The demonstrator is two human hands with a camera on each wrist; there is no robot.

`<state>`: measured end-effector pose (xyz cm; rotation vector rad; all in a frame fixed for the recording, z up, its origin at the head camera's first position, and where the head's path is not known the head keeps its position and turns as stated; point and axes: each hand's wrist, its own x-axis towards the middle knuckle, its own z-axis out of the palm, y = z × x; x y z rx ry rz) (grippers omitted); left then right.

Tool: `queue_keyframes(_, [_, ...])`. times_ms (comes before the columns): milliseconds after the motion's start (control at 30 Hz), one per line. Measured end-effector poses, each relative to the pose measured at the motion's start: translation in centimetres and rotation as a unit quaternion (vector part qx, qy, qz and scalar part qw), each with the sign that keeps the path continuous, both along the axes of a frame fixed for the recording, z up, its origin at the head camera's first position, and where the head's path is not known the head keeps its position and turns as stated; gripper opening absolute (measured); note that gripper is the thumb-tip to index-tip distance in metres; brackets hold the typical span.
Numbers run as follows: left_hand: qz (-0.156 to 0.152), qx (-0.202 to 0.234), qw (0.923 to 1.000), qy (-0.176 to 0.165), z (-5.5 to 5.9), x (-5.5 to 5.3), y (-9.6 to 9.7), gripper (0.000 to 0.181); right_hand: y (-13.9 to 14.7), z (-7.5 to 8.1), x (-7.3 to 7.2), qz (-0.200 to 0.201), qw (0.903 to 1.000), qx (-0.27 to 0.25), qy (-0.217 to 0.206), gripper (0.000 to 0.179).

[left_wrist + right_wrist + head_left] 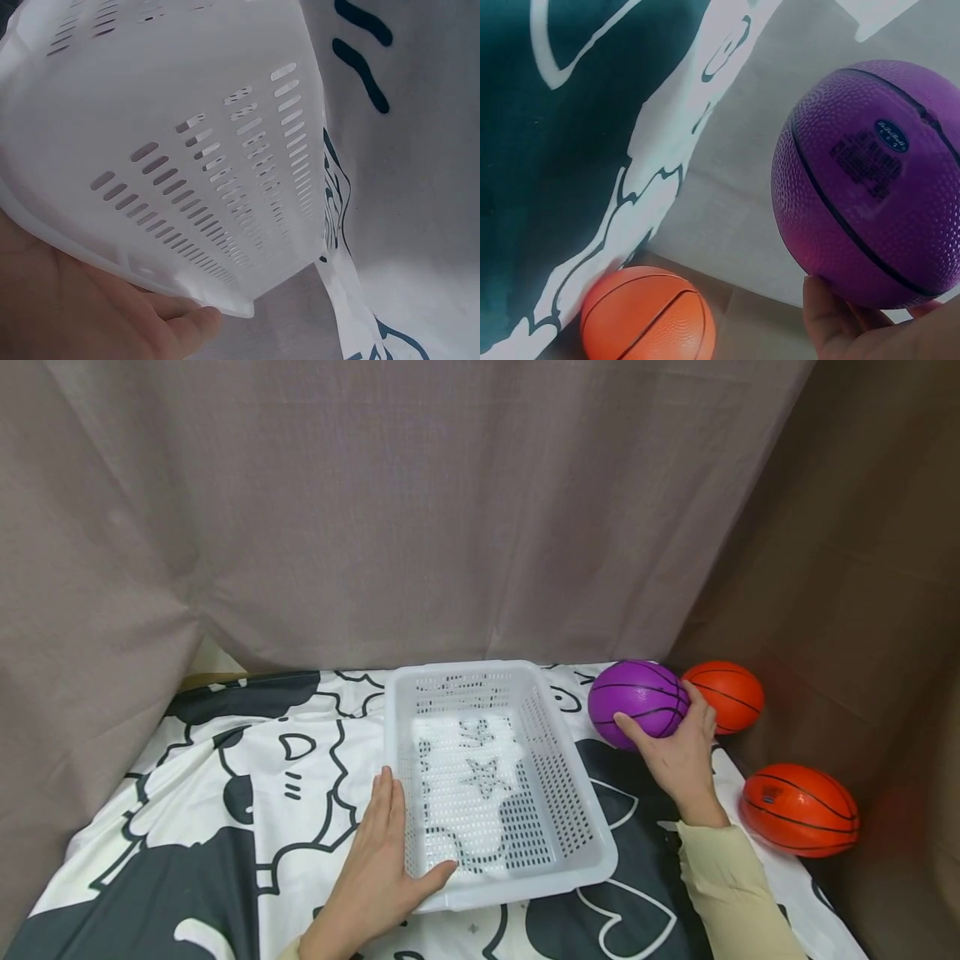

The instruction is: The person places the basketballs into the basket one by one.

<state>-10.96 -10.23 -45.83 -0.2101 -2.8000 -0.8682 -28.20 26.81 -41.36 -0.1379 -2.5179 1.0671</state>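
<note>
A white perforated plastic basket (517, 888) sits on the patterned cloth, with nothing inside it. At its front left corner my left hand (381, 867) rests with straight fingers along the left rim, the thumb spread over the front rim. The left wrist view shows the hand against the rim of the slotted basket (150, 97). My right hand (681, 758) holds a purple toy basketball (628, 700) to the right of the basket, thumb and fingers spread round it. In the right wrist view, fingers curve under the purple ball (870, 217), which bears a small label.
Two orange toy basketballs lie at the right: one orange ball (729, 693) behind my right hand, another orange ball (798, 810) beside my right forearm. A black-and-white cloth (300, 793) covers the surface. Grey-brown curtains (420, 527) hang behind and at the sides.
</note>
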Motion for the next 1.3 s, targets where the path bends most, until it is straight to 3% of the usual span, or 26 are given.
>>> queue_keyframes(600, [0.001,0.000,1.0000,-0.002,-0.1,0.0,0.0,0.118,-0.6,0.4,1.3,0.025,0.9995,0.013,0.011,0.103])
queue_keyframes(800, [0.003,-0.001,0.9998,0.022,-0.2,0.1,0.1,0.115,-0.6,0.6,1.5,0.048,0.9986,0.021,0.008,0.103])
queue_keyframes(1300, [0.002,-0.004,1.0000,0.006,-0.1,0.0,0.0,0.115,-1.1,1.2,2.1,0.102,0.9946,0.019,0.002,0.105])
